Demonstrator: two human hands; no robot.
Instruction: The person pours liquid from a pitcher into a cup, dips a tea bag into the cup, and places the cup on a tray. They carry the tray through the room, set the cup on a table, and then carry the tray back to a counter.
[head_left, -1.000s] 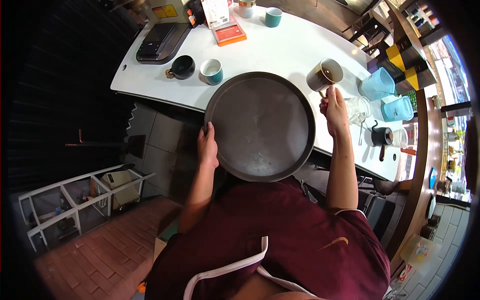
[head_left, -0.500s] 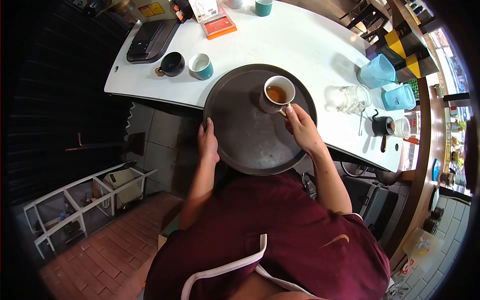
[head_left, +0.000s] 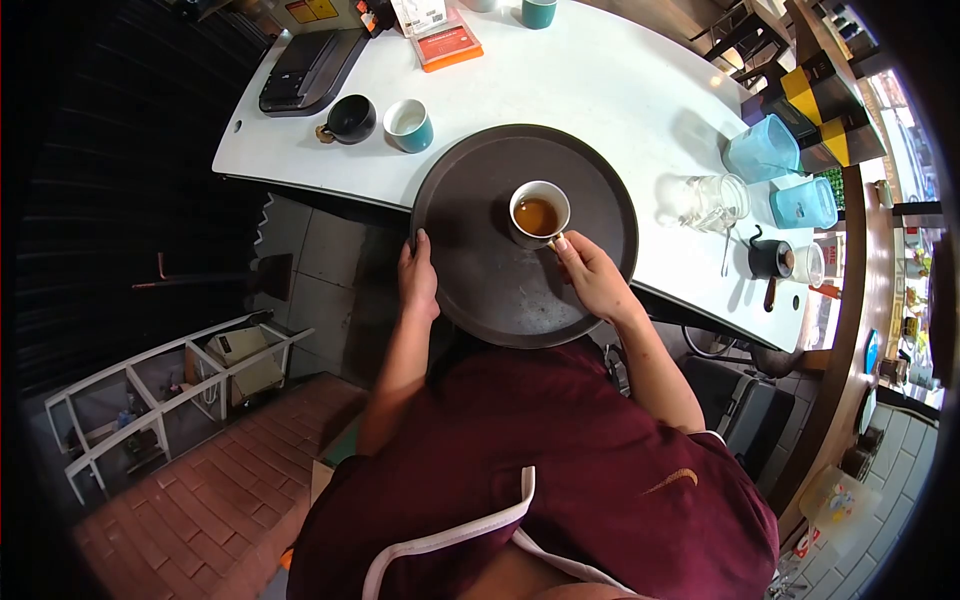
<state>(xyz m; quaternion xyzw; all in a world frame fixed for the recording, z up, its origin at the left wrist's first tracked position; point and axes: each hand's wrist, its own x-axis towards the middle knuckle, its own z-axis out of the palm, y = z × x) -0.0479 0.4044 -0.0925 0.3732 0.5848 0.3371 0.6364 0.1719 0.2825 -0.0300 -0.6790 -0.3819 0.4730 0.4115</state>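
A round dark tray (head_left: 470, 270) juts out over the near edge of the white counter (head_left: 600, 90). My left hand (head_left: 417, 280) grips the tray's left rim. A mug (head_left: 539, 215) with brown liquid stands near the middle of the tray. My right hand (head_left: 590, 275) holds the mug by its handle from the near right side.
On the counter sit a black cup (head_left: 352, 118) and a teal cup (head_left: 409, 125) left of the tray, a glass jar (head_left: 712, 202), two blue pitchers (head_left: 763, 150), a small black kettle (head_left: 767, 260), an orange booklet (head_left: 449, 47) and a dark scale (head_left: 310, 68). A white rack (head_left: 150, 390) stands on the floor at left.
My right hand carried the mug from the counter at right onto the tray, then lower toward the tray's middle. My left hand stayed on the rim.
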